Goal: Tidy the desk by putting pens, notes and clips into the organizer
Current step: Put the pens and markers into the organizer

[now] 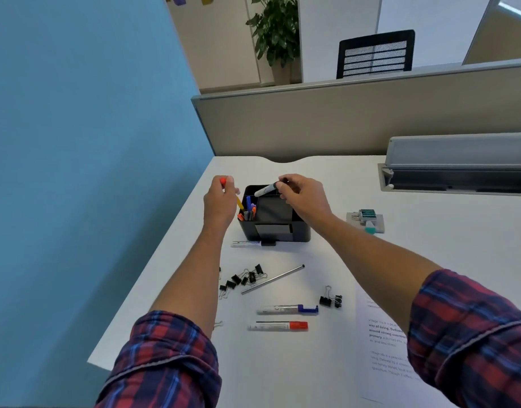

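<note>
Sleeves (165, 360) hang over loose markers; your left hand (219, 201) grips a yellow pen (239, 202), your right hand (300, 195) a grey marker (265, 189) above the organizer (283, 234); they may clash and spill

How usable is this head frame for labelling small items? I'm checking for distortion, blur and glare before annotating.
Head view: wide-angle distortion bends the partition and desk edges. Lighting is even, shadows soft, no strong glare. The binder clips and markers read clearly, but the text on the paper is soft, mostly illegible. Both hands, left and right, look sharp.
</note>
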{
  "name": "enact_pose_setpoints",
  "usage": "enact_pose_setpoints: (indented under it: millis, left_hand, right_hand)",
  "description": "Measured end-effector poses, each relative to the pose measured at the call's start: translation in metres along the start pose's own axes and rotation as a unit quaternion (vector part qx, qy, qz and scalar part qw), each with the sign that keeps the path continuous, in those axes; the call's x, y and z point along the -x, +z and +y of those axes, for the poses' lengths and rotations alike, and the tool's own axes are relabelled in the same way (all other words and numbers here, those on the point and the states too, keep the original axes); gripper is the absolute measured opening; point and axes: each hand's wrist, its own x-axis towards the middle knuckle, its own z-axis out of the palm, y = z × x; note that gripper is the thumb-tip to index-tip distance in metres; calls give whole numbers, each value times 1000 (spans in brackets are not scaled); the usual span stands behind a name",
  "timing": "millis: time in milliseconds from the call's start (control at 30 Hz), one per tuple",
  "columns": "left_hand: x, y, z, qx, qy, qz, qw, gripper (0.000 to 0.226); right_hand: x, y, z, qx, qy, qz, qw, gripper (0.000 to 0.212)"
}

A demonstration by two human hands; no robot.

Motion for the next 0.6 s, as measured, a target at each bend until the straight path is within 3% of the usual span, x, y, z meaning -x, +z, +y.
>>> enact_pose_setpoints:
  millis: [367,600]
  left_hand:
    - [-11,22,-6,-97,26,-38,994,15]
    - [-17,30,-11,-171,32,-61,983,20]
  right_hand:
    - [-17,24,-5,221,-60,-138,964,25]
    - [-25,34,3,223,-14,-143,964,25]
